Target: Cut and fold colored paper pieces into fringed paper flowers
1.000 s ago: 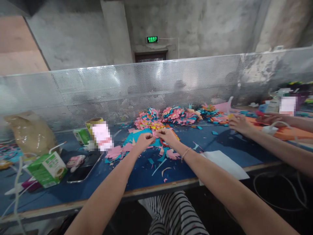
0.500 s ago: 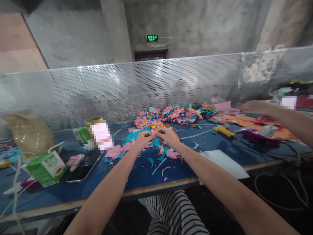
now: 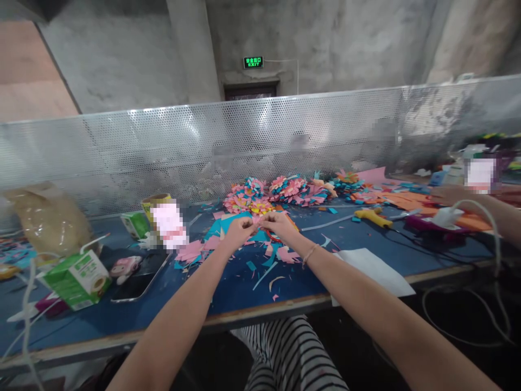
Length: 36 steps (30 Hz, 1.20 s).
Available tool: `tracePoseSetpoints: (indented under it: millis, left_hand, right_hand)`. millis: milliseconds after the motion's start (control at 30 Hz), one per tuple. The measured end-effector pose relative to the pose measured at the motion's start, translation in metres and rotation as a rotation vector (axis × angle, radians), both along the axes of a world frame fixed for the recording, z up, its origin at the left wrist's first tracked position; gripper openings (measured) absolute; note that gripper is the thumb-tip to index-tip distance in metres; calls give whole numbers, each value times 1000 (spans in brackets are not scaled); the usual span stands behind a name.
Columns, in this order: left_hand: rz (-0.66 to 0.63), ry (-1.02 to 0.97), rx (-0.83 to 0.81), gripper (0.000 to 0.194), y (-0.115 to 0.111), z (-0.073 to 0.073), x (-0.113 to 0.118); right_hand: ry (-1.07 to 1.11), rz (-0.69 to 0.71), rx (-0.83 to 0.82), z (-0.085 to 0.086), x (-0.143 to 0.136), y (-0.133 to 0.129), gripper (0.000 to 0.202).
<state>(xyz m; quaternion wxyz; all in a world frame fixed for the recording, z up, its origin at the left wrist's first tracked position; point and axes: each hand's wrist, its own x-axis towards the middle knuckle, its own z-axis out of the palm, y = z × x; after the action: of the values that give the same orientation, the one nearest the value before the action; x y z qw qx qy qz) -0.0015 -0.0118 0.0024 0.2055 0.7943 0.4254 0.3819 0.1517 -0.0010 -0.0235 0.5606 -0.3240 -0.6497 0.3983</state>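
My left hand [image 3: 240,230] and my right hand [image 3: 279,224] meet fingertip to fingertip at the middle of the blue table [image 3: 240,296]. Both pinch a small pink paper piece [image 3: 256,220] between them. Blue paper [image 3: 222,225] lies under and beside my left hand. Just beyond the hands are pink, blue and yellow paper flowers [image 3: 248,195], with more flowers [image 3: 291,190] to their right. Pink paper scraps [image 3: 191,252] are strewn left of my hands, and others [image 3: 287,255] lie below my right hand.
A yellow glue gun [image 3: 373,218], white sheet [image 3: 372,269] and purple power strip [image 3: 435,225] are on the right, near another person's arm [image 3: 499,209]. Green carton [image 3: 77,279], phone [image 3: 138,287] and tape roll [image 3: 157,203] stand or lie left. A perforated metal screen [image 3: 195,146] runs behind.
The other person's arm has drawn back to the right, away from the pink paper. My two hands have stayed almost in place, still pinching.
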Motion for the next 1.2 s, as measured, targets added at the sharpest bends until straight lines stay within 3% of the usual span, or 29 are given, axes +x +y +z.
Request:
tracePoseSetpoints:
  millis: [167,233,300,433,500,667,767,967,1200]
  left_hand:
    - [81,36,125,28,-4,2,2]
    - [62,-12,95,27,-4,2,3]
    - [-21,-178,-95,24,-4,1,3]
    - [-205,-588,-749,26,1,0,0]
    - [-202,-694,-874,22,3,-1,-1]
    - [-189,-762,-819,6,4,-1,-4]
    - [-233,-800,-733,10,3,0,-4]
    - [-134,-859,-554,22,3,2,-2]
    - [-136,-861,-526,22,3,1,1]
  right_hand:
    - [-116,-55,75,5,-1,-1,27]
    - [-151,-114,128,6,0,-2,26]
    - [-170,-156,156,6,1,-2,25]
    - [-172,-151,215,5,4,-1,22]
    - [-202,-141,279,5,5,0,19]
    - [-263,-108,386,2,5,3,14]
    - [-177,-128,311,-1,3,3,22]
    - [-117,-73,193,3,2,-1,19]
    - [-94,-56,151,8,1,-8,19]
